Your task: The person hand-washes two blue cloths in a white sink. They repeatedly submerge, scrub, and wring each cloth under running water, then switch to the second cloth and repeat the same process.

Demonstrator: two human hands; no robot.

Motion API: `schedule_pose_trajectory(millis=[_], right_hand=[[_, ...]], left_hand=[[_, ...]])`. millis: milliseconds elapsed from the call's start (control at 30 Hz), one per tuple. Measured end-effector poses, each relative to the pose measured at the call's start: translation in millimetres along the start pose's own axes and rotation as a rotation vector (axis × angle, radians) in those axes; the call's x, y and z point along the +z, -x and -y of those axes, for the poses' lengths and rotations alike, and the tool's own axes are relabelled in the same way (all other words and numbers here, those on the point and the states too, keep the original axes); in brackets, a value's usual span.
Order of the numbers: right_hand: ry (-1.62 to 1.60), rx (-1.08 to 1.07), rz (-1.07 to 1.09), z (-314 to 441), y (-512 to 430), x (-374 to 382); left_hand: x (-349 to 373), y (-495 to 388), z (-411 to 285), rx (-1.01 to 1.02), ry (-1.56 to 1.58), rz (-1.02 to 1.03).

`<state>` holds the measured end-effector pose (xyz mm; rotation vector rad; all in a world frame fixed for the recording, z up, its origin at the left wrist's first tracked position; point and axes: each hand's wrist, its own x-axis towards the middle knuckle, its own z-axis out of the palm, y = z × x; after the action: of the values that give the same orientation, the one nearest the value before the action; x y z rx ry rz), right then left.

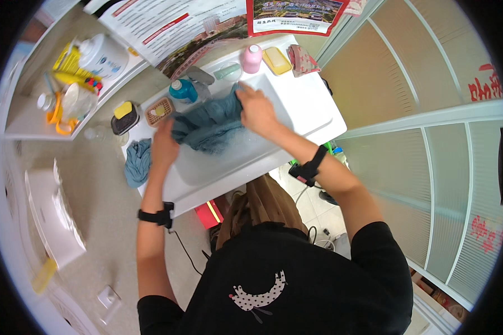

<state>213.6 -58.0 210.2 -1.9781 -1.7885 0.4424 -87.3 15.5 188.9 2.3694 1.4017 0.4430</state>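
A wet blue-grey cloth garment (pixel 209 121) is stretched sideways between my two hands over the white sink basin (pixel 201 167). My left hand (pixel 164 144) grips its left end near the basin's left rim. At the upper right, my right hand (pixel 255 106) pinches the other end. The cloth's middle sags towards cloudy water (pixel 247 144) with some suds. Whether its lower edge dips under the surface is hard to tell. Left of my left hand, a second crumpled blue-grey cloth (pixel 137 162) lies on the counter's left edge.
Behind the basin stand a blue bottle (pixel 183 91), a pink bottle (pixel 252 58) and a yellow soap dish (pixel 277 60). A brown soap dish (pixel 159 111) and a black soap box (pixel 125 121) sit at the left. A wall shelf (pixel 33 119) juts out there. Sliding glass doors (pixel 385 167) stand at right.
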Motion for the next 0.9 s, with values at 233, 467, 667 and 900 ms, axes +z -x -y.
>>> schedule_pose_trajectory(millis=[233,467,667,900], right_hand=[[0.218,0.079,0.329,-53,-9,171],[0.132,0.169,0.409,-77,-27,229],[0.157,0.183,0.497,-80,-43,247],[0.057,0.132,0.331,-82,-40,219]], left_hand=[[186,-11,-4,-0.258,-0.221,0.324],[266,-22,8,-0.363,-0.3,0.304],[266,-39,12,-0.385,-0.327,0.419],[227,-39,29,-0.291,-0.108,0.45]])
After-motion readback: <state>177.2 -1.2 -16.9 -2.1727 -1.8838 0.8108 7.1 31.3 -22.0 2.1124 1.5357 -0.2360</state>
